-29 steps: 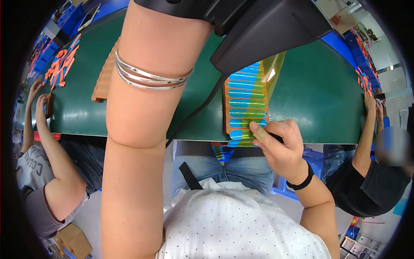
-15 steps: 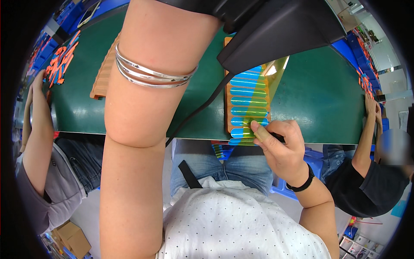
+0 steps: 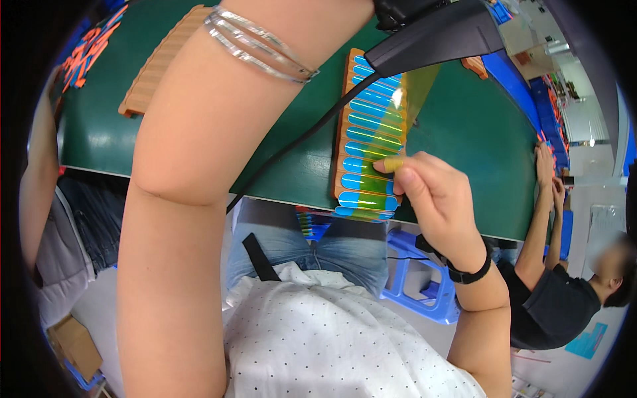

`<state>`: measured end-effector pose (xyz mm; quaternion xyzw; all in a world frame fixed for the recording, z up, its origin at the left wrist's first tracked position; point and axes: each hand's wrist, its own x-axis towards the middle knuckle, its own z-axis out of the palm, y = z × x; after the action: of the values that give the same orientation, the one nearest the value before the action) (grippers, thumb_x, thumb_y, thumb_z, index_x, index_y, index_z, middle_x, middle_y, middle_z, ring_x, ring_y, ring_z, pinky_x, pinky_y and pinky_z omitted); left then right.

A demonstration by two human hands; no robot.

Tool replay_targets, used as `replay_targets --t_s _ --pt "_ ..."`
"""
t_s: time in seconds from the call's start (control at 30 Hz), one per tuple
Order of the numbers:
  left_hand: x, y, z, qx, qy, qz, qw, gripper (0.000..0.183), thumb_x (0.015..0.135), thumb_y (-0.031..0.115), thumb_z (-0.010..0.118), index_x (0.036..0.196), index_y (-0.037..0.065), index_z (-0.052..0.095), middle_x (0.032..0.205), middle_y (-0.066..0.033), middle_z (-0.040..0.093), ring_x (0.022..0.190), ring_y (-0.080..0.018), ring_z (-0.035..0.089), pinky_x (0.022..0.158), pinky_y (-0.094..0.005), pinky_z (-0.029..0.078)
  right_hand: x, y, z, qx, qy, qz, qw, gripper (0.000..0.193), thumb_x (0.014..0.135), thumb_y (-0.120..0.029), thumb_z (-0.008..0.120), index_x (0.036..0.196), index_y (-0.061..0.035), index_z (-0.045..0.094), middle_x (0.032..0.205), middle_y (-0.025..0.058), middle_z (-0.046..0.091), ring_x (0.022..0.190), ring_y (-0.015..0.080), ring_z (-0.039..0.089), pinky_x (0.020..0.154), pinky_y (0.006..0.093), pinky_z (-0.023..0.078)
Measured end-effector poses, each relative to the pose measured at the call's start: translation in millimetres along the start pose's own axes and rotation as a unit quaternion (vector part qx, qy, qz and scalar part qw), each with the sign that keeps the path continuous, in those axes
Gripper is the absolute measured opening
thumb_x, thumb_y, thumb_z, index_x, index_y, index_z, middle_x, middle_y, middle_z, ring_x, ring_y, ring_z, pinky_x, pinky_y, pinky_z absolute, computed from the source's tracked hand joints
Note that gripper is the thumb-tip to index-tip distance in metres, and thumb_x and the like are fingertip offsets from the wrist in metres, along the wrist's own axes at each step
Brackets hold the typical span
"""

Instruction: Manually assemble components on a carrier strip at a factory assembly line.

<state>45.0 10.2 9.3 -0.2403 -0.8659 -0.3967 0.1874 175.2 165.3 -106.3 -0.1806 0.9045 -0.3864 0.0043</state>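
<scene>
My right hand (image 3: 441,202) rests at the right edge of an orange-brown tray (image 3: 340,146), its fingers bent and pressed together. A fingertip wrapped in yellowish tape (image 3: 393,164) touches the tray's contents near the front end; anything pinched there is hidden. Rounded blue strips (image 3: 373,124) lie side by side along the tray. Over their right part runs a clear yellow film (image 3: 419,93), slanting off beyond the tray's far right side. My left forearm (image 3: 192,152), with silver bangles, reaches away across the table; the left hand is outside the picture.
A black device (image 3: 438,43) with a black cable (image 3: 312,132) hangs over the tray's far end. Left stands a ribbed brown tray (image 3: 159,66), and beyond it a pile of orange and blue pieces (image 3: 93,50). A co-worker's hands (image 3: 545,166) are at right. A blue stool (image 3: 424,292) stands below.
The view has shifted, so the tray sits further left and tilted. My right hand has moved slightly farther along the strips, and its fingers have curled in.
</scene>
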Motion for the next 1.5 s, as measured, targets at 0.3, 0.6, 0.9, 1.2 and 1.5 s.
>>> replay_targets --t_s 0.3,0.6,0.9,1.2,1.5 --pt "35 -55 59 -0.492 -0.079 -0.351 0.793 0.059 0.092 0.052 0.032 0.104 0.000 0.057 0.113 -0.0180 0.059 0.095 -0.0283 0.053 0.083 -0.0429 0.039 38 11 -13 0.129 -0.065 0.182 0.973 0.035 0.098 -0.026 0.047 0.097 0.0022 0.067 0.055 0.0022 0.055 0.053 0.0073 0.052 0.052 0.0230 0.041" --pt "43 -89 80 -0.533 -0.155 -0.372 0.744 0.071 0.090 0.062 0.029 0.110 0.001 0.059 0.112 -0.0143 0.052 0.099 -0.0260 0.044 0.093 -0.0523 0.030 69 20 -15 0.106 -0.041 0.152 0.982 0.036 0.097 -0.028 0.046 0.094 0.0012 0.068 0.052 0.0000 0.051 0.050 0.0060 0.045 0.051 0.0239 0.037" --pt "47 -122 92 -0.549 -0.167 -0.421 0.703 0.079 0.089 0.069 0.029 0.119 0.000 0.055 0.099 -0.0115 0.060 0.090 -0.0231 0.050 0.085 -0.0451 0.034 132 49 -32 0.111 0.050 0.222 0.967 0.033 0.096 -0.025 0.046 0.102 -0.0005 0.066 0.059 -0.0026 0.049 0.047 0.0072 0.039 0.047 0.0234 0.033" --pt "25 -34 -26 -0.790 -0.311 0.038 0.527 0.082 0.090 0.065 0.035 0.134 -0.003 0.038 0.122 -0.0149 0.051 0.110 -0.0263 0.049 0.098 -0.0450 0.034 97 15 -23 -0.102 -0.021 -0.331 0.938 0.024 0.079 -0.022 0.066 0.098 -0.0079 0.064 0.098 0.0073 0.065 0.093 0.0280 0.062 0.083 0.0400 0.048" --pt "-7 -33 -22 -0.763 -0.310 -0.120 0.555 0.073 0.093 0.061 0.035 0.128 -0.002 0.050 0.113 -0.0130 0.062 0.097 -0.0258 0.060 0.089 -0.0411 0.045 22 79 -95 -0.364 -0.128 0.021 0.922 0.060 0.084 -0.058 0.056 0.136 -0.0294 0.045 0.152 0.0118 0.025 0.141 0.0401 0.017 0.103 0.0691 0.018"
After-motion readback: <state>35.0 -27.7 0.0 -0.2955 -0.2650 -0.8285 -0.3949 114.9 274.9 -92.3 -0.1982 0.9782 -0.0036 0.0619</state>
